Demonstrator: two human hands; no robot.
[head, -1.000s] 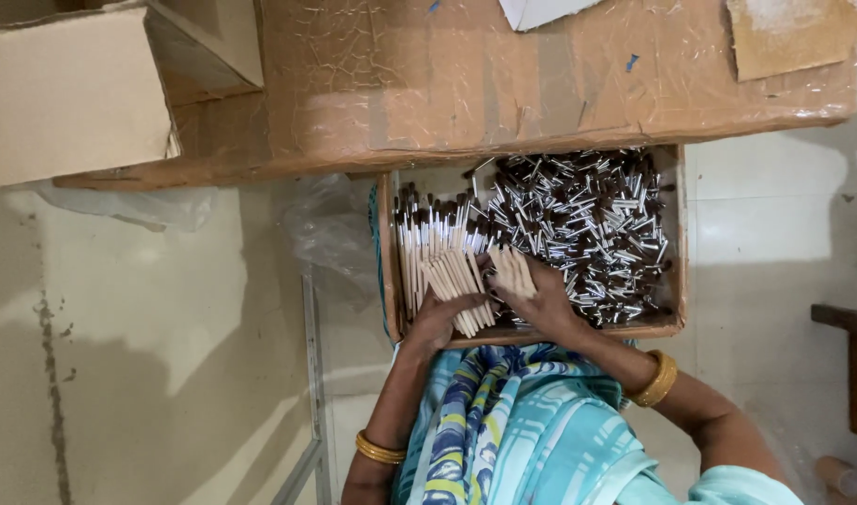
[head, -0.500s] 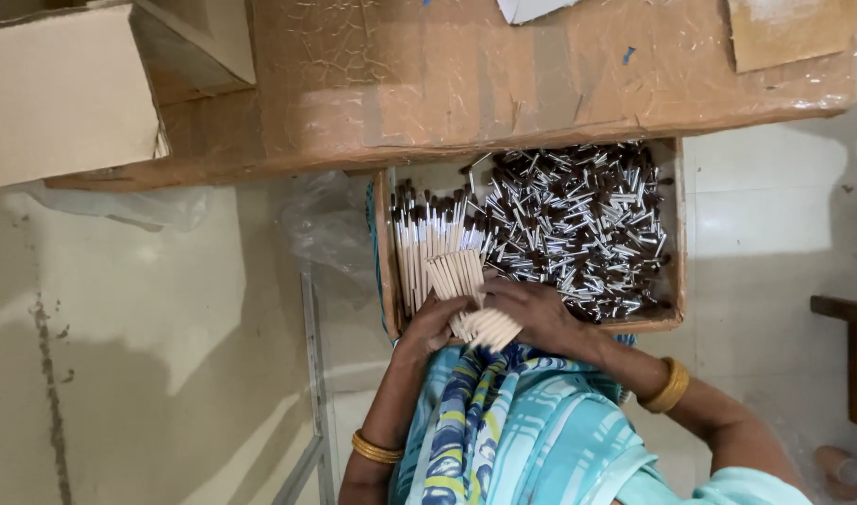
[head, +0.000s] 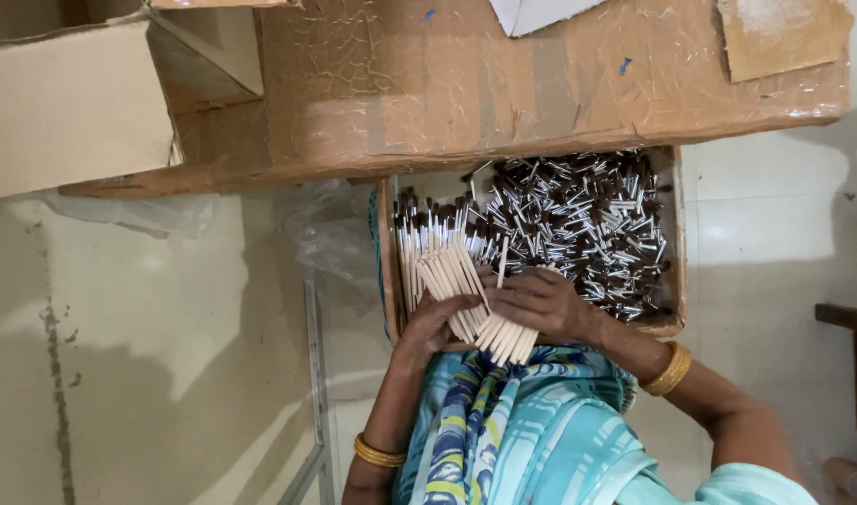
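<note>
Bundle now fanned wider, slid toward 5 o'clock between both hands.
Left hand and right hand clasp the cream brush handles over the tray's 7 o'clock corner; squaring the ends evenly would help.

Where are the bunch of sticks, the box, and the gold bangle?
bunch of pale sticks (head: 456, 281), head view, middle of the sticks.
cardboard box (head: 387, 262), head view, left wall.
gold bangle (head: 669, 368), head view, band on the right wrist.
</note>
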